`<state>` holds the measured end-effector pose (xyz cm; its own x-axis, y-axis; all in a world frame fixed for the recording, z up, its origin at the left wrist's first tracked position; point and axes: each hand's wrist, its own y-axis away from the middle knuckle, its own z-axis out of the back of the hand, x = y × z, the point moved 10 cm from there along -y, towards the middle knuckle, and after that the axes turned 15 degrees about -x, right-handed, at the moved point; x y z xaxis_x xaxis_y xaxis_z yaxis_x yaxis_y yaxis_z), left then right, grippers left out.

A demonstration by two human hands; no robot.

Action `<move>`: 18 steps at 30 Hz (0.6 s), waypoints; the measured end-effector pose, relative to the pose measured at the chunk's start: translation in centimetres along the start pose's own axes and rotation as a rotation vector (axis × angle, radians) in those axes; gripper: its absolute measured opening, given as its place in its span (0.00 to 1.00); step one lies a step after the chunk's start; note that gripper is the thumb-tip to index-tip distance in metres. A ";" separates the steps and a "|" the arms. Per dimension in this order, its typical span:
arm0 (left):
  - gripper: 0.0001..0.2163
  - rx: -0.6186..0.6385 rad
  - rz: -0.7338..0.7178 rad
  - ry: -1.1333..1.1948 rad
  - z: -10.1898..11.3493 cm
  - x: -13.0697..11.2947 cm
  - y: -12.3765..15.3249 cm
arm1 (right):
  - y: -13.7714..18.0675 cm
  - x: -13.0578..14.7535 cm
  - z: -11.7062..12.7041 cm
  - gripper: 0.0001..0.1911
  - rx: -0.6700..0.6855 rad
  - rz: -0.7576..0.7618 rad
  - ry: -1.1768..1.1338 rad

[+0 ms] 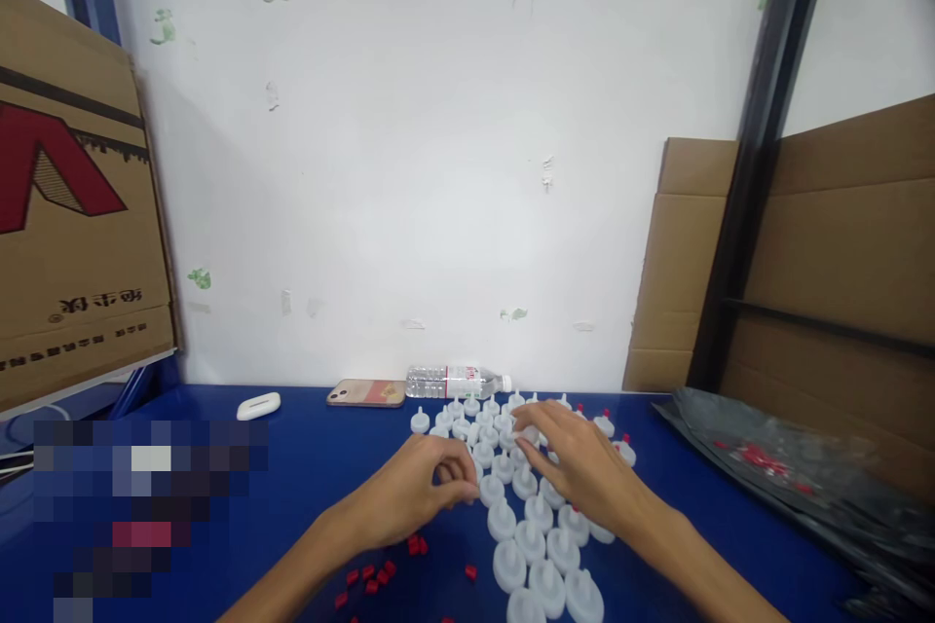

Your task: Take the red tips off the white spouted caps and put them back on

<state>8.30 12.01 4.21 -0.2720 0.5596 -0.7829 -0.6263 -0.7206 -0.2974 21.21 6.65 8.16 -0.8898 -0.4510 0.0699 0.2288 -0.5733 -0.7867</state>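
Observation:
Several white round plastic caps with a small nozzle [530,555] stand in rows on the blue table [314,467]. My left hand [416,496] hovers at the left side of the rows, its fingers curled together in a pinch on something I cannot make out. My right hand [577,467] lies palm down over the middle of the rows, its fingertips pinching a white cap [527,432]. Several small red pieces [376,579] lie scattered on the table under my left wrist. A few caps at the far right carry red tips [606,415].
A water bottle [457,381] lies on its side by the white wall, with a phone [366,393] and a white case [258,405] to its left. A dark plastic bag with red pieces [774,467] rests at the right. Cardboard boxes stand at the left [73,214] and right [840,263].

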 end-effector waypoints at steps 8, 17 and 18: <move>0.05 -0.215 -0.076 -0.090 0.5 -0.7 -0.4 | 0.6 4.4 -0.3 0.07 -0.087 0.162 0.003; 0.04 -0.390 -0.095 -0.094 0.9 0.0 0.0 | 0.9 4.2 -1.0 0.07 -0.095 0.124 -0.028; 0.04 -0.399 -0.097 -0.098 1.0 0.1 0.0 | 1.0 4.2 -1.0 0.07 -0.091 0.120 -0.027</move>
<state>7.56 12.42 4.68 -0.3062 0.6554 -0.6904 -0.3262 -0.7536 -0.5707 17.31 4.93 7.05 -0.8467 -0.5319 -0.0126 0.2952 -0.4500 -0.8429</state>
